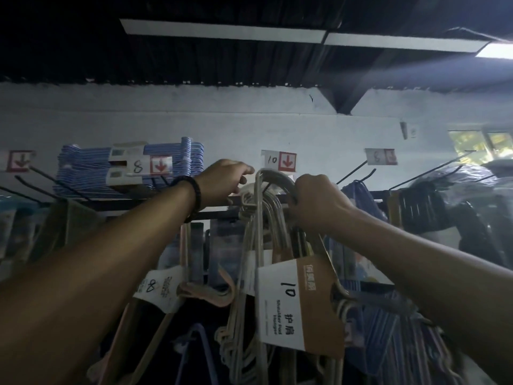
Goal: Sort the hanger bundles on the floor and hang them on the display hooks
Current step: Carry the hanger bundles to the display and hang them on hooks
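Note:
Both arms reach up to the display rail. A bundle of beige hangers (261, 245) with a white and brown card marked 10 (299, 307) hangs in front of me. My right hand (316, 201) is closed around the curved hook tops of that bundle. My left hand (224, 182), with a dark bracelet on its wrist, touches the bundle's hooks from the left, right at a black display hook (268, 187) below the wall tag marked 10 (279, 160). A pink bundle with a card marked 8 (158, 287) hangs lower left.
A stack of blue hangers (91, 173) lies on the hooks by the tag marked 8. Bare black hooks (355, 173) jut out to the right, with blue hangers (361, 198) and plastic-wrapped goods (458, 207) beyond. More blue bundles hang at lower right.

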Available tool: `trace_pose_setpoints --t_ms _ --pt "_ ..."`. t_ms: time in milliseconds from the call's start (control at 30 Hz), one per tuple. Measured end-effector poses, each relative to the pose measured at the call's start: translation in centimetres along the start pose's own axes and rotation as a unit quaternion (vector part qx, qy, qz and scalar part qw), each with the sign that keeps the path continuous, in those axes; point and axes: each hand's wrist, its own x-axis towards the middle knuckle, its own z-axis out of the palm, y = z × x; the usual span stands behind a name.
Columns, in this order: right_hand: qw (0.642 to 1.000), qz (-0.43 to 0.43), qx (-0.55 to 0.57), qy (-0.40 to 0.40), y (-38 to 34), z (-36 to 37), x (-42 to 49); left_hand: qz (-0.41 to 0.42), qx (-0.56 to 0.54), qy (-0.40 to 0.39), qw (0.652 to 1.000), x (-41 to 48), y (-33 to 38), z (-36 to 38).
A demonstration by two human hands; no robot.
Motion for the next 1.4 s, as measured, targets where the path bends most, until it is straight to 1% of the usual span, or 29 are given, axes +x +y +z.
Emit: trace_pose_setpoints --t_ms 67,200,300,433,633,733,833,933,1100,1267,1333,1400 --pt "1.0 0.008 -0.012 0.006 0.6 0.2 0.2 0.022 0.041 0.005 0.999 0.1 0.7 0.2" --pt "0.999 0.025 -0.018 0.02 1.5 0.8 0.8 0.074 0.022 0.041 0.996 -0.1 1.5 0.2" --pt "0.999 0.037 -0.005 0.024 1.9 1.3 1.8 0.102 0.04 0.028 0.994 0.2 1.7 0.2" --pt "0.998 0.045 0.019 0.037 2.1 1.6 3.6 0.088 0.132 0.005 0.987 1.0 2.2 0.3" --pt "0.998 0.028 0.012 0.046 1.9 2.0 6.3 0.094 0.207 0.044 0.973 1.9 2.4 0.5" --pt "0.999 0.028 0.0 0.039 1.9 3.6 7.1 0.103 0.236 0.046 0.965 1.7 2.1 1.2" --pt "0.998 0.04 0.002 0.039 2.3 5.8 7.5 0.091 0.277 0.048 0.955 1.7 1.6 1.4" --pt "0.997 0.049 0.027 0.048 2.6 8.1 7.9 0.091 0.301 0.05 0.948 1.3 1.0 1.6" --pt "0.996 0.073 0.056 0.005 3.4 12.0 8.0 0.118 0.326 0.062 0.936 0.3 -0.1 2.2" --pt "0.995 0.071 0.034 -0.063 4.5 13.2 8.3 0.108 0.38 0.073 0.916 -0.6 -1.0 2.7" --pt "0.992 0.079 0.063 -0.077 4.3 12.5 8.2 0.087 0.374 0.073 0.92 -1.3 -1.5 3.0" --pt "0.991 0.077 0.095 -0.058 3.9 11.4 7.1 0.066 0.348 0.077 0.932 -2.1 -2.6 3.3"
